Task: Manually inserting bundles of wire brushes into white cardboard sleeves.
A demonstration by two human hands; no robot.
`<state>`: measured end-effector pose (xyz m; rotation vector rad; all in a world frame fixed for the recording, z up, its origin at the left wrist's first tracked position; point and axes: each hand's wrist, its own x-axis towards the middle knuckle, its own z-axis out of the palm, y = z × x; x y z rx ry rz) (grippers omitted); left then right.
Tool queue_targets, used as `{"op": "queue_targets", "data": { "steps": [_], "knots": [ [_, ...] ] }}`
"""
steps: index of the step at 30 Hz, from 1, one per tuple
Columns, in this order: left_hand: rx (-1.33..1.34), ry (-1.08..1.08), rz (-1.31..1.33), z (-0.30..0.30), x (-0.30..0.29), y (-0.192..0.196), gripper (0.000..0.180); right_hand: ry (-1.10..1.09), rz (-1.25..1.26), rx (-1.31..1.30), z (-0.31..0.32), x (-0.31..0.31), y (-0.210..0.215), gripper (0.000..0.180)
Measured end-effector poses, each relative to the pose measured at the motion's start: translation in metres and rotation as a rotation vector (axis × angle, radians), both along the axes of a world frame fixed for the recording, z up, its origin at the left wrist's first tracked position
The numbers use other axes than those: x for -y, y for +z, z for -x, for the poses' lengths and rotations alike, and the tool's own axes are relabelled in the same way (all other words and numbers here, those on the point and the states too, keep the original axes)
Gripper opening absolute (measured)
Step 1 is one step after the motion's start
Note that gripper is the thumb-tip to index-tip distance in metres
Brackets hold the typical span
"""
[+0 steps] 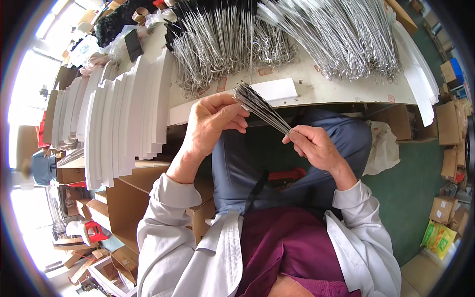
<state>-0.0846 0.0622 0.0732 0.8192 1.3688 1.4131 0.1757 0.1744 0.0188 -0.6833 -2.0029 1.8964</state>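
Observation:
A slim bundle of wire brushes [264, 111] with dark twisted bristle ends slants above my lap at the table's front edge. Its lower, narrow end is gripped by my right hand [316, 147], thumb and fingers closed around the wires. At the upper, bristled end, my left hand [212, 119] is pinched with thumb and index finger against the tips, the other fingers curled. Just behind the bundle lies a flat white card strip [277, 90]. Beyond it on the table are heaps of looped wire brushes, one black-bristled [213, 44] and one pale [346, 39].
Long white folded cartons [116, 128] stand in rows at the table's left, jutting past its edge. More white strips [418, 74] lie at the right end. A dark phone [133, 45] rests at the back left. Cardboard boxes [131, 198] and a plastic bag [383, 148] flank my legs.

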Motion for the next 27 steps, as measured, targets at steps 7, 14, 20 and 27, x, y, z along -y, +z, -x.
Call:
{"op": "queue_targets", "data": {
  "steps": [7, 14, 20, 27],
  "knots": [
    [-0.098, 0.103, -0.018, 0.006, 0.001, -0.003, 0.028, -0.069, -0.009, -0.022, -0.014, -0.01, -0.007, 0.03],
    [-1.419, 0.009, 0.021, 0.016, -0.008, -0.022, 0.058, -0.144, -0.11, 0.076, -0.035, -0.031, 0.005, 0.034],
    [-1.622, -0.145, 0.153, 0.024, -0.018, -0.039, 0.076, -0.201, -0.099, 0.071, -0.057, -0.046, 0.013, 0.036],
    [-1.491, -0.041, 0.167, 0.025, 0.0, -0.014, 0.031, -0.207, -0.105, 0.09, -0.069, -0.039, 0.016, 0.033]
  ]
}}
